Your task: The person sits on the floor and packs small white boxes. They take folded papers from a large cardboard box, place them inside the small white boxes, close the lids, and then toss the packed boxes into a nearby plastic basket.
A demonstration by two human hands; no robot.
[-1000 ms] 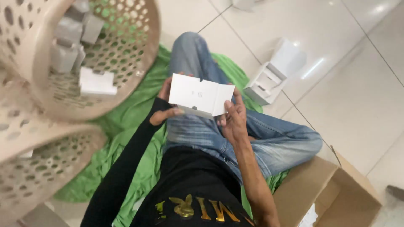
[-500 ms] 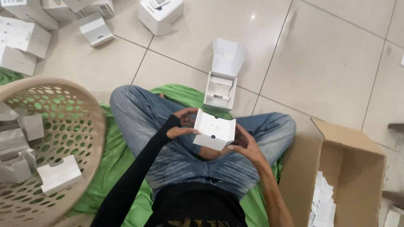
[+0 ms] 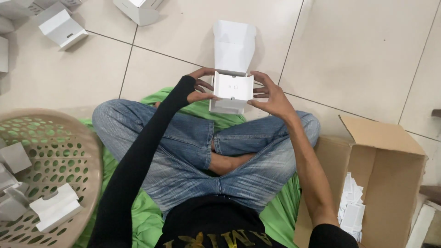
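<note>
I sit cross-legged on a green cloth (image 3: 138, 216). Both hands hold a small white cardboard insert (image 3: 233, 87) over an open white box (image 3: 232, 55) that stands on the floor just past my knees. My left hand (image 3: 201, 86), in a black sleeve, pinches the insert's left edge. My right hand (image 3: 272, 94) grips its right edge with fingers spread. The box's lid flap stands upright behind the insert.
A beige perforated basket (image 3: 69, 151) with several white folded pieces sits at my left. A brown cardboard carton (image 3: 390, 160) holding flat white pieces stands at my right. More white boxes (image 3: 62, 27) lie on the tiled floor at the upper left.
My hands have carried the white insert forward from above my lap to the open box on the floor. The view has tilted down and forward.
</note>
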